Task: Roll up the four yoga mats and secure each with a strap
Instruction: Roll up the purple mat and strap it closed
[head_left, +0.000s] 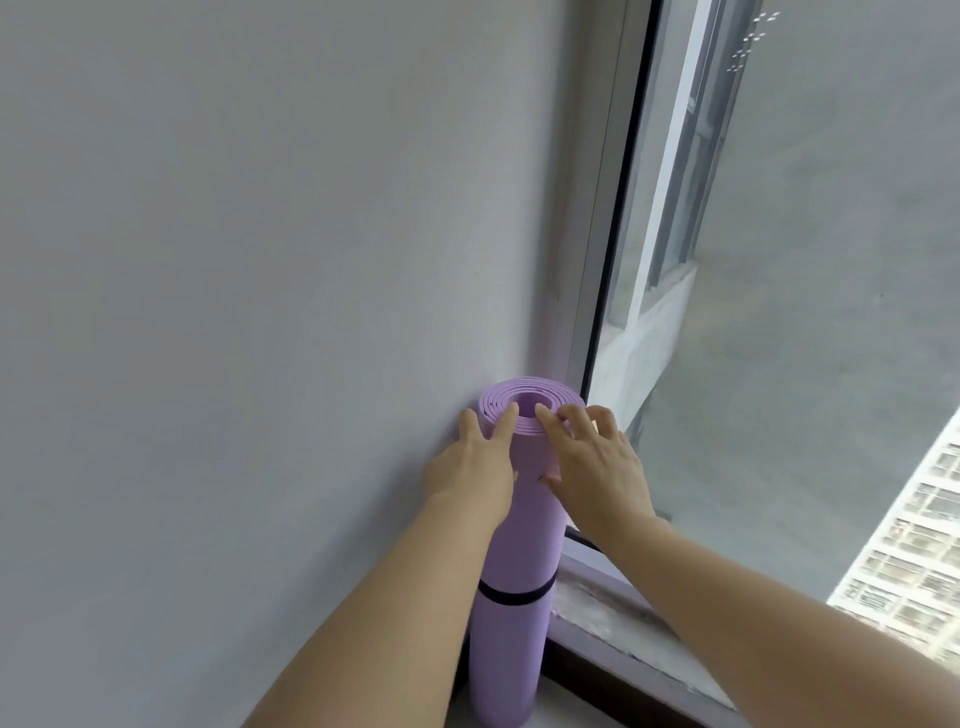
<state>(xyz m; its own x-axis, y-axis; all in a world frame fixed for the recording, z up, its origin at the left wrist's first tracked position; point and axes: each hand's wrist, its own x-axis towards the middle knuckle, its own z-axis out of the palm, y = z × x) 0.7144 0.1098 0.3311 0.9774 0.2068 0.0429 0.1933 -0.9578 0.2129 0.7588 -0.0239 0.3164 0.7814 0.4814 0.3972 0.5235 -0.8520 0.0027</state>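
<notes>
A rolled purple yoga mat (519, 551) stands upright in the corner where the wall meets the window. A black strap (514, 596) circles it about halfway down. My left hand (475, 465) lies against the mat's upper left side, fingers straight and reaching to the top rim. My right hand (597, 467) rests on the upper right side, its fingertips on the spiral top edge and its thumb against the mat's front. Neither hand wraps around the roll.
A plain grey wall (285, 286) fills the left. A large window (779, 312) with a dark frame stands on the right, with a low sill (613, 618) right beside the mat. Buildings show through the glass.
</notes>
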